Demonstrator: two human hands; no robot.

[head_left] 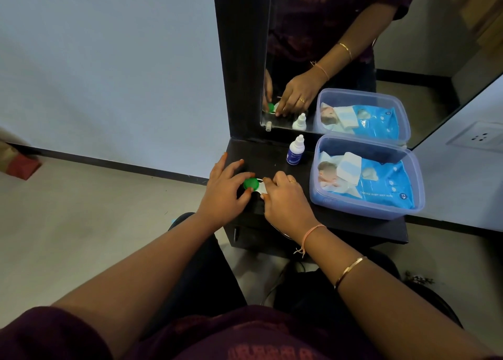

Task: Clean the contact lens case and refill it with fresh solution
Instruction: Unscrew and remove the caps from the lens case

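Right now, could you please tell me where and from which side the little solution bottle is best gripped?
Grip the bottle round its wide body, below the narrow cap, probably from the front-left: it stands upright, mirror behind, plastic box on its right.

On the dark desk (pixel 272 155), the left hand (pixel 226 193) pinches the green cap (pixel 251 183) of the contact lens case (pixel 260 187) between thumb and forefinger. The right hand (pixel 285 199) curls over the case's white right end. Farther back stands a solution bottle (pixel 295 151), upright. To the right, a clear tub (pixel 353 210) holds a blue wet wipes pack (pixel 386 183). A mirror (pixel 408 60) behind reflects them.
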